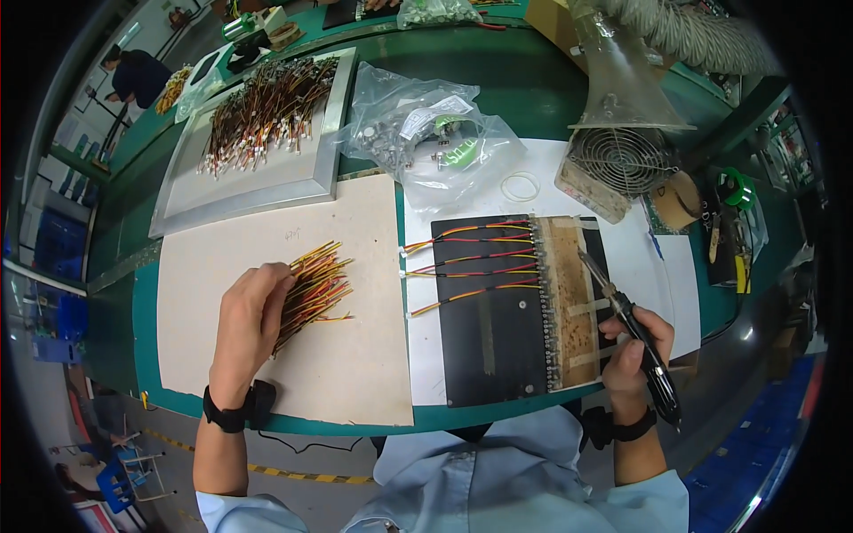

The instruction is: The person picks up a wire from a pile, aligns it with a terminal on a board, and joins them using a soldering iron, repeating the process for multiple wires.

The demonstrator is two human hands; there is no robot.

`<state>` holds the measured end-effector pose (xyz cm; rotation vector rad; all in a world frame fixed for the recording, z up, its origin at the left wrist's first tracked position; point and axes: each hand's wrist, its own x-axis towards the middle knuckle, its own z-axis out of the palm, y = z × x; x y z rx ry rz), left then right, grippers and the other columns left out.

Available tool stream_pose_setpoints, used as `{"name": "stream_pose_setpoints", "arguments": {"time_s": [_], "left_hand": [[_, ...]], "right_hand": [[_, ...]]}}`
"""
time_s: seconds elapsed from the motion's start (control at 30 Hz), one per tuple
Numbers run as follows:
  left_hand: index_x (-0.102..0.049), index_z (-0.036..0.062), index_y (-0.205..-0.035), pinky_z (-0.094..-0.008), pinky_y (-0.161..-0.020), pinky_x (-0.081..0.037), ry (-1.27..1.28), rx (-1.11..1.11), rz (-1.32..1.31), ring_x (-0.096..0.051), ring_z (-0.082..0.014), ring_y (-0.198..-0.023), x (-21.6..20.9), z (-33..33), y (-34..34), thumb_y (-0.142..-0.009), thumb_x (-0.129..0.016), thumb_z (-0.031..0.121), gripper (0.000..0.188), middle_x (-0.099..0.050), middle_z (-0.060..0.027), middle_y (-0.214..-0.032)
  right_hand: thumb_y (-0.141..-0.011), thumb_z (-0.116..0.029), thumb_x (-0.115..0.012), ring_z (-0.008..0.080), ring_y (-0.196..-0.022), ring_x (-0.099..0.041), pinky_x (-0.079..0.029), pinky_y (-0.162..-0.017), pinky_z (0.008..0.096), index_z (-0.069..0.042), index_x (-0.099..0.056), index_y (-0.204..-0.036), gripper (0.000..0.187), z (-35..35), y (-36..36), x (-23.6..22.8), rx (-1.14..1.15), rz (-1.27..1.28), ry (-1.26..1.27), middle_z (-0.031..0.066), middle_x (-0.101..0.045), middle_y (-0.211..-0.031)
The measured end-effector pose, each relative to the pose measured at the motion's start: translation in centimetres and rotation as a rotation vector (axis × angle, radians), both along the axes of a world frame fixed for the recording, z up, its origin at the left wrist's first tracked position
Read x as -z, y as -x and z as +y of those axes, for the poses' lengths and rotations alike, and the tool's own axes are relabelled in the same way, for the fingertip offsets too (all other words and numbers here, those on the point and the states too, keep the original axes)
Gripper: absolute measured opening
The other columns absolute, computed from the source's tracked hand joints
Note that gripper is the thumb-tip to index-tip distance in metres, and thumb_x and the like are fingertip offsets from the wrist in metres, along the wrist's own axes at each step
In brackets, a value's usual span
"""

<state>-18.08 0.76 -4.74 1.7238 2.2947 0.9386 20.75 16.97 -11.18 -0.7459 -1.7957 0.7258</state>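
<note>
A loose bundle of red, yellow and black wires (315,289) lies on the beige board (364,373). My left hand (249,311) is at its left side, fingers bent and pressed together on the wires; how many they grip is hidden. In my right hand (633,351) is a black-handled soldering iron (653,362), its tip angled up and left over the fixture. On the black fixture plate (484,346), several wire leads (487,258) with white plugs reach left from a row of small metal parts (547,342). Beside that row runs a brown strip (569,284) with tape.
Behind lies a metal-framed tray (267,200) heaped with wire leads (271,107). A clear bag of parts (426,133) sits right of it, near a rubber band (520,186). At the back right are a fan (624,162), a clear fume hood (617,80) and a solder spool (736,188).
</note>
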Motion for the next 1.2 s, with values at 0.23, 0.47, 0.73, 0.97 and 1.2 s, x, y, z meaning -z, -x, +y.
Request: {"name": "stream_pose_setpoints", "arguments": {"time_s": [0.23, 0.47, 0.73, 0.97, 1.2], "left_hand": [[-0.060, -0.0024, -0.096, -0.0374, -0.070, -0.047, 0.104, 0.049, 0.107, -0.059, -0.0327, -0.075, 1.0, -0.4, -0.2, -0.084, -0.057, -0.007, 0.013, -0.061, -0.0175, -0.085], [-0.060, -0.0031, -0.092, -0.0302, -0.062, -0.044, -0.162, -0.031, 0.210, -0.055, -0.0237, -0.065, -1.2, 0.5, -2.0, -0.086, -0.059, -0.004, 0.007, -0.059, -0.0115, -0.074], [-0.060, -0.0022, -0.089, -0.0205, -0.053, -0.037, 0.006, 0.094, -0.652, -0.045, -0.0048, -0.058, -1.9, -0.4, -12.1, -0.090, -0.062, 0.005, 0.007, -0.054, -0.0021, -0.068], [-0.061, -0.0014, -0.088, -0.0200, -0.048, -0.036, 0.158, 0.311, -0.639, -0.044, -0.0034, -0.054, -2.6, 0.1, -15.4, -0.088, -0.066, 0.004, 0.008, -0.056, -0.0016, -0.066], [-0.060, -0.0005, -0.087, -0.0205, -0.049, -0.040, 0.264, 0.421, -0.832, -0.050, -0.0041, -0.054, -2.1, 0.4, -15.8, -0.087, -0.068, 0.004, 0.009, -0.058, -0.0008, -0.064]], "right_hand": [[-0.095, -0.040, -0.051, 0.0219, -0.074, -0.064, -0.051, -0.073, 0.0318, 0.003, -0.043, -0.120, 0.050, -0.6, 0.3, -1.8, -0.012, 0.014, -0.062, 0.0173, -0.064, -0.086], [-0.096, -0.044, -0.050, 0.0268, -0.083, -0.066, -0.053, -0.079, 0.0379, 0.002, -0.038, -0.128, 0.058, -4.7, -0.3, -4.4, -0.136, -0.070, 0.004, 0.0258, -0.064, -0.102], [-0.084, -0.006, -0.070, 0.0237, -0.097, -0.068, -0.055, -0.080, 0.0330, 0.002, -0.050, -0.118, 0.040, -7.9, 6.8, -5.0, -0.395, -0.078, 0.201, 0.0227, -0.066, -0.105], [-0.079, 0.003, -0.073, 0.0167, -0.087, -0.068, -0.054, -0.072, 0.0273, 0.001, -0.051, -0.110, 0.037, -7.7, 5.7, -5.0, -0.439, 0.037, 0.309, 0.0144, -0.067, -0.093], [-0.082, 0.002, -0.070, 0.0118, -0.083, -0.066, -0.053, -0.068, 0.0247, 0.000, -0.052, -0.109, 0.032, -6.8, 3.9, -6.2, -0.540, 0.166, 0.667, 0.0090, -0.066, -0.086]]}}
